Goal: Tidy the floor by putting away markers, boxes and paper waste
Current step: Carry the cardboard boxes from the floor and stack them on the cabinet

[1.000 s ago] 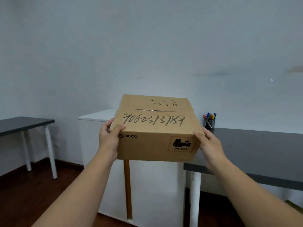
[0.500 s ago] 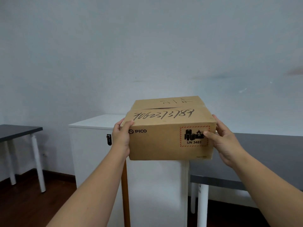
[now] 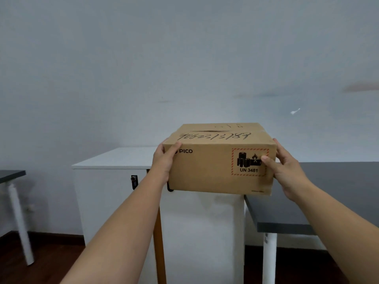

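A brown cardboard box (image 3: 213, 169), printed PICO with a red-bordered UN 3481 label and handwritten digits on its lid, is held at chest height in front of the white cabinet (image 3: 114, 158). My left hand (image 3: 165, 160) grips the box's left side. My right hand (image 3: 284, 169) grips its right side, thumb over the label. The box's bottom front edge hangs slightly below the cabinet's top edge, and its far part is hidden, so I cannot tell whether it rests on the cabinet.
A dark grey table (image 3: 328, 199) with a white leg abuts the cabinet on the right. Another grey table (image 3: 10, 175) stands at the far left. The cabinet front carries a small lock (image 3: 134, 181) and an orange-brown strip (image 3: 160, 242). Dark wooden floor lies below.
The box and both hands have moved forward toward the cabinet and slightly right. The pen holder on the right table has gone out of sight behind the box.
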